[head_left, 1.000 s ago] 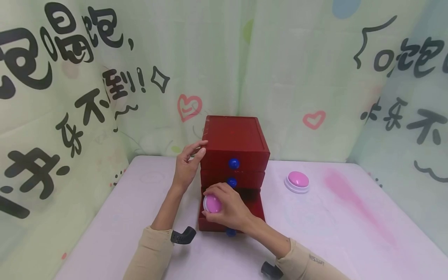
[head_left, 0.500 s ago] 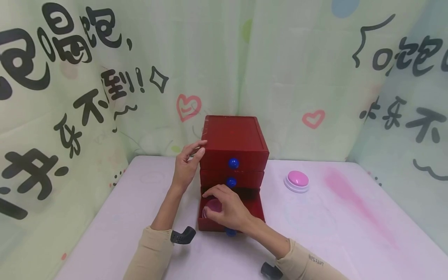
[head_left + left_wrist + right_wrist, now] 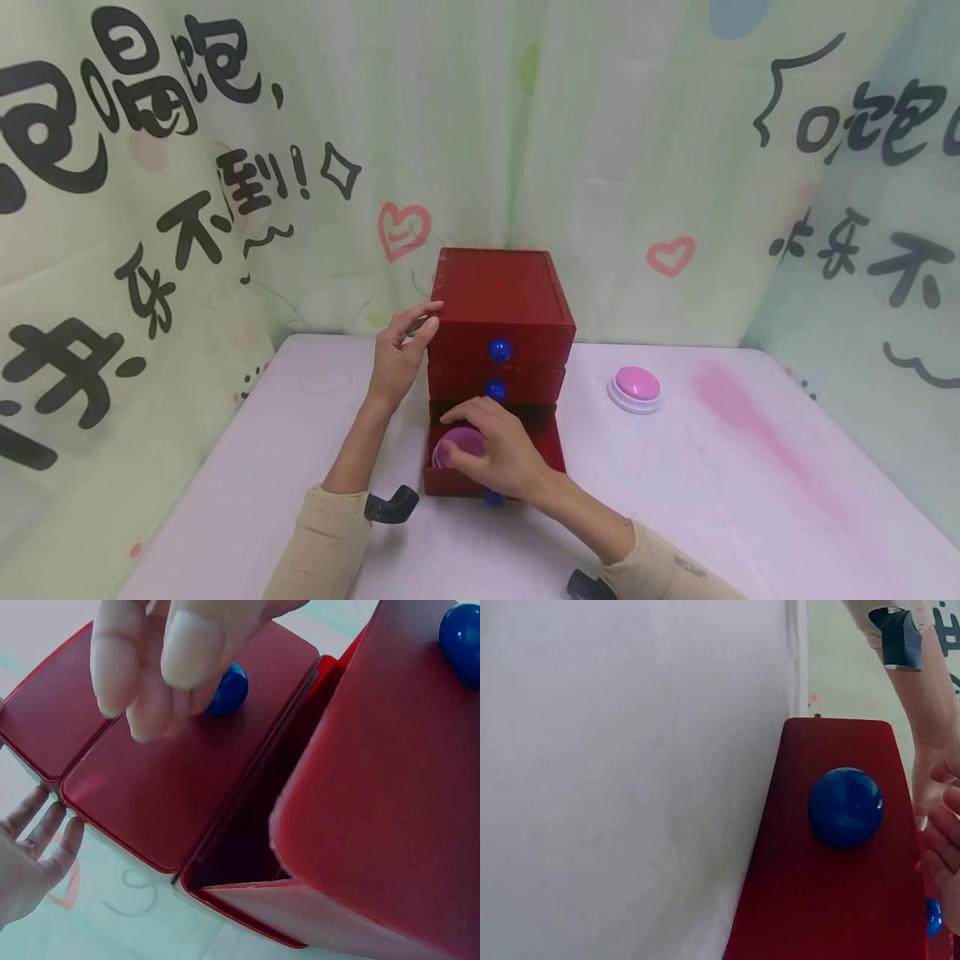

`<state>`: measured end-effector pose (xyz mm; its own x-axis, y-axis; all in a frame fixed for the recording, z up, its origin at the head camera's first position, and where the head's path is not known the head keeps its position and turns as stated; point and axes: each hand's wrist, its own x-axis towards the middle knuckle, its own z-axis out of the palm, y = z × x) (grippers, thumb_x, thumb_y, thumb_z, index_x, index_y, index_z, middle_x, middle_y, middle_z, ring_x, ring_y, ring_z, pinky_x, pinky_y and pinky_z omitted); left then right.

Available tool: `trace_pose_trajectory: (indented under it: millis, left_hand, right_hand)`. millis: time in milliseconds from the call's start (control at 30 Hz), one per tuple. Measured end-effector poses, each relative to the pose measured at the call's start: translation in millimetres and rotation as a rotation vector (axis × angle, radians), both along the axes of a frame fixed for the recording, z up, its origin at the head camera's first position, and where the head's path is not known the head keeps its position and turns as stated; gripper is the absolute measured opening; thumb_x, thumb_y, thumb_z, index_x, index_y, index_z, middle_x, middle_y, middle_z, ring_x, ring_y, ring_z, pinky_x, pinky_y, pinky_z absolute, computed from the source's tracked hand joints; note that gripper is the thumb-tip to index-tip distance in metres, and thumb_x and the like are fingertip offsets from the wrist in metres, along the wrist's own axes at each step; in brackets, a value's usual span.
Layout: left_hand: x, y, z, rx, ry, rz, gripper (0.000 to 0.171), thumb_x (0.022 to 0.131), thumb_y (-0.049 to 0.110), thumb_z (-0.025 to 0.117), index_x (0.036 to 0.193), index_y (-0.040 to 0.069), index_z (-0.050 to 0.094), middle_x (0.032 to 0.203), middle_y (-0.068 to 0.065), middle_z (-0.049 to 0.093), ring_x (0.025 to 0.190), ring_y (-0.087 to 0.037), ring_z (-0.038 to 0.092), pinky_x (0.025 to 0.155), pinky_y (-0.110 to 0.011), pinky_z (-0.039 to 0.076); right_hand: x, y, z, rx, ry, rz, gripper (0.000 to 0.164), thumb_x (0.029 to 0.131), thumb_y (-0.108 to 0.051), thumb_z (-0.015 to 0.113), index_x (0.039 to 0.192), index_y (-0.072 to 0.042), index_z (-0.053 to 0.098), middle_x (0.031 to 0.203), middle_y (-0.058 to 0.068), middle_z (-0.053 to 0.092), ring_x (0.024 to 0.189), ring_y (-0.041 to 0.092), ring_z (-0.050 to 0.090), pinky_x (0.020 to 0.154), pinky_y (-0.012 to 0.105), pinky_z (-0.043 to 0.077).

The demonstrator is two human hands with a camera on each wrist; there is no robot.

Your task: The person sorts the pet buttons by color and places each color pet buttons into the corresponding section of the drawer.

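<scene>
A red drawer cabinet [image 3: 495,287] with blue knobs stands before me, its bottom drawer [image 3: 453,482] pulled out. Inside that drawer, at the left, lies a round push button [image 3: 467,438] with a pink dome. My right hand [image 3: 506,446] hovers over it with thumb and fingers apart, partly covering it. In the left wrist view, the right hand's fingers [image 3: 142,697] hang in front of the middle drawer. My left hand [image 3: 396,357] rests its fingertips on the cabinet's upper left side, also visible in the left wrist view as a hand [image 3: 30,862] with spread fingers.
A second pink push button [image 3: 637,387] with a white base sits on the white table [image 3: 675,500], right of the cabinet. Behind rises a pale green curtain [image 3: 600,167] with black writing. The open drawer's blue knob [image 3: 845,808] juts out toward me.
My right hand has set the pink push button down into the bottom drawer and let go, its fingers parting and shifting slightly right. The left hand has stayed in place.
</scene>
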<state>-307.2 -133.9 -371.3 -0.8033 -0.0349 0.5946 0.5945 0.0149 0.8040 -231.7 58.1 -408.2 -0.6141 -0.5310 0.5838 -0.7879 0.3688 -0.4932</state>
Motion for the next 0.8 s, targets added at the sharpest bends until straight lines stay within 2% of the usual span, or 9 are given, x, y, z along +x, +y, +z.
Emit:
trace_pose_trajectory:
  millis: [300, 467, 667, 800]
  left_hand:
    - [-1.2, 0.0, -0.8, -0.010, -0.004, 0.010, 0.032, 0.102, 0.019, 0.062, 0.132, 0.008, 0.069, 0.129, -0.009, 0.063, 0.114, -0.015, 0.062, 0.076, -0.022, 0.051]
    - [-2.2, 0.1, -1.9, -0.012, 0.000, 0.010, 0.031, 0.102, 0.019, 0.062, 0.131, 0.009, 0.069, 0.129, -0.009, 0.063, 0.114, -0.016, 0.062, 0.080, -0.022, 0.051]
    - [-1.3, 0.5, -1.4, -0.004, -0.015, 0.005, 0.032, 0.103, 0.018, 0.061, 0.132, 0.008, 0.069, 0.129, -0.010, 0.063, 0.114, -0.016, 0.061, 0.080, -0.023, 0.051]
    - [-1.4, 0.1, -0.6, 0.006, -0.008, 0.005, 0.032, 0.102, 0.017, 0.062, 0.132, 0.007, 0.069, 0.129, -0.011, 0.063, 0.113, -0.016, 0.061, 0.072, -0.023, 0.048]
  right_hand:
    - [8.9, 11.6, 7.2, -0.127, -0.133, 0.012, 0.039, 0.082, -0.009, 0.081, 0.119, -0.011, 0.068, 0.117, 0.002, 0.071, 0.110, 0.030, 0.066, 0.091, 0.049, 0.057]
    - [11.0, 17.3, 10.2, -0.149, -0.155, -0.008, 0.037, 0.083, -0.010, 0.081, 0.119, -0.010, 0.069, 0.117, 0.002, 0.071, 0.112, 0.028, 0.066, 0.094, 0.051, 0.056]
    - [10.3, 27.1, 10.5, -0.161, -0.135, -0.038, 0.037, 0.083, -0.004, 0.081, 0.118, -0.009, 0.069, 0.115, 0.002, 0.071, 0.110, 0.024, 0.066, 0.094, 0.039, 0.057]
    - [7.4, 37.1, 8.7, -0.172, -0.086, -0.056, 0.036, 0.082, 0.000, 0.080, 0.116, -0.009, 0.070, 0.111, 0.002, 0.071, 0.106, 0.021, 0.066, 0.092, 0.032, 0.056]
